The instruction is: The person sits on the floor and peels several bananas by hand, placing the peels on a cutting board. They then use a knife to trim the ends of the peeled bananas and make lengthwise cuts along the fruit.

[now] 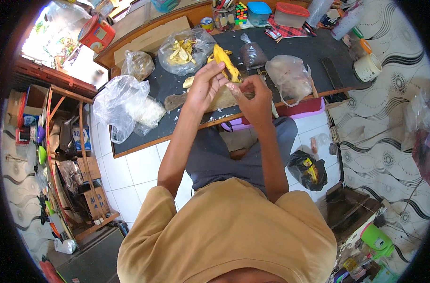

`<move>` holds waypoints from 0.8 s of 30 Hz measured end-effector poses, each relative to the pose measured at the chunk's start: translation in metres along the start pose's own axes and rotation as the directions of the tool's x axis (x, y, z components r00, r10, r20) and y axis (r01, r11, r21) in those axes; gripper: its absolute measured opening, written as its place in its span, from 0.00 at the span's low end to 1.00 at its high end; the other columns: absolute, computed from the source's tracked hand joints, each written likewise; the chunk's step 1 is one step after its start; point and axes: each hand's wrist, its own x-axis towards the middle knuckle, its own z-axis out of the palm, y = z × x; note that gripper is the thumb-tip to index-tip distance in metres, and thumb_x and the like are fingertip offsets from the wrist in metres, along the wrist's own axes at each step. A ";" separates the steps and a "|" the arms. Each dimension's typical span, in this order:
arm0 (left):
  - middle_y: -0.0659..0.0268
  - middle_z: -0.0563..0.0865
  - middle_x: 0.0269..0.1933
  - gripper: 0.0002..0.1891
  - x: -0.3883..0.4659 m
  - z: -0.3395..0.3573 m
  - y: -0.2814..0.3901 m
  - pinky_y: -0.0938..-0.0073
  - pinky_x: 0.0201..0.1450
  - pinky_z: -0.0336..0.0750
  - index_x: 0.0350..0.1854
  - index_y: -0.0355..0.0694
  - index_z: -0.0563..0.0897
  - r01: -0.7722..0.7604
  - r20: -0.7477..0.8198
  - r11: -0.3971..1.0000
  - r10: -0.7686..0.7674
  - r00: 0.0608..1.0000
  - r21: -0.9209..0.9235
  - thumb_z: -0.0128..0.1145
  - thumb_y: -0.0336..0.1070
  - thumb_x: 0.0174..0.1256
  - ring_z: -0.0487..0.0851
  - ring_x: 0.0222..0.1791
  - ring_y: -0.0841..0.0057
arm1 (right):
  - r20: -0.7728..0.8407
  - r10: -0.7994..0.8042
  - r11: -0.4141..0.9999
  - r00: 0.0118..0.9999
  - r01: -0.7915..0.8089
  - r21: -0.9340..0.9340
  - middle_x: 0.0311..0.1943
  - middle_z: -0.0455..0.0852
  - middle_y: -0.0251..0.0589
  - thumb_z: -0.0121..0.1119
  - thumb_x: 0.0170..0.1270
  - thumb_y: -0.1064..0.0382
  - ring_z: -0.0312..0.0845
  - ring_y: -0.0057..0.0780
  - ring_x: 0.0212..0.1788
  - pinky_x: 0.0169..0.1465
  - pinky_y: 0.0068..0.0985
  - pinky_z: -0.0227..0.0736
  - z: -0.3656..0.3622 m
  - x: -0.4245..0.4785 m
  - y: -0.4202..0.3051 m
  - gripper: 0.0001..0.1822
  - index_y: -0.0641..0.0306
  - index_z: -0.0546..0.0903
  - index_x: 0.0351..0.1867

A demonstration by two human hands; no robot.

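My left hand [207, 85] grips a ripe yellow banana [224, 62] with dark patches, held tilted above a wooden cutting board [220, 99]. Close to the banana's lower end is my right hand [253, 100], its fingers curled and whitish residue on the skin. Whether those fingers pinch the peel cannot be made out. A pale peeled banana piece [188, 82] lies left of my left hand, partly hidden by it. More yellow peel or banana shows behind the held one. Beyond it, a clear plastic bag [165, 62] contains banana peels [183, 51].
On the dark table [147, 136] are a bag of white stuff [147, 111] at left, a tied bag of brown contents [253, 55] and a whitish plastic bag [288, 76] at right. Lidded containers [259, 14] line the back. A black bag [308, 173] holding something yellow sits on the floor.
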 end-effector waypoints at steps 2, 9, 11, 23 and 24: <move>0.57 0.85 0.45 0.11 -0.015 0.003 -0.001 0.70 0.51 0.80 0.51 0.32 0.75 -0.006 0.013 0.999 0.006 1.000 -0.044 0.52 0.31 0.72 0.85 0.46 0.69 | 0.057 0.012 1.000 0.998 -0.011 -0.027 0.26 0.80 0.41 0.71 0.58 0.63 0.77 0.26 0.27 0.33 0.27 0.72 0.007 -0.001 0.002 0.13 0.67 0.78 0.35; 0.49 0.84 0.48 0.14 -0.045 0.010 0.005 0.69 0.47 0.80 0.52 0.28 0.74 0.002 -0.192 0.998 0.010 0.981 0.063 0.50 0.35 0.73 0.84 0.43 0.67 | 0.043 -0.196 0.981 0.980 0.196 0.005 0.25 0.79 0.45 0.63 0.63 0.62 0.78 0.41 0.28 0.32 0.35 0.70 0.022 -0.005 -0.023 0.08 0.65 0.80 0.34; 0.53 0.83 0.46 0.12 -0.048 0.003 -0.002 0.68 0.49 0.80 0.49 0.30 0.74 -0.027 -0.209 0.999 0.022 0.978 -0.021 0.50 0.35 0.73 0.84 0.44 0.67 | 0.064 -0.185 0.981 0.981 0.188 -0.039 0.26 0.80 0.47 0.62 0.64 0.62 0.78 0.42 0.28 0.32 0.37 0.70 0.024 -0.009 -0.015 0.08 0.65 0.80 0.33; 0.63 0.80 0.40 0.09 -0.052 0.009 -0.022 0.70 0.49 0.76 0.48 0.38 0.73 -0.191 -0.390 0.943 0.073 0.918 -0.274 0.53 0.37 0.73 0.80 0.41 0.73 | 0.021 -0.185 0.983 0.983 0.184 0.026 0.30 0.84 0.56 0.48 0.73 0.64 0.81 0.52 0.32 0.36 0.43 0.72 0.040 -0.016 -0.019 0.14 0.71 0.83 0.36; 0.64 0.79 0.39 0.09 -0.053 0.010 -0.021 0.71 0.49 0.76 0.48 0.38 0.73 -0.191 -0.381 0.933 0.064 0.922 -0.304 0.53 0.37 0.73 0.80 0.40 0.73 | 0.022 -0.182 0.983 0.983 0.181 0.041 0.31 0.85 0.57 0.47 0.73 0.64 0.82 0.52 0.33 0.37 0.42 0.72 0.041 -0.016 -0.021 0.15 0.72 0.83 0.37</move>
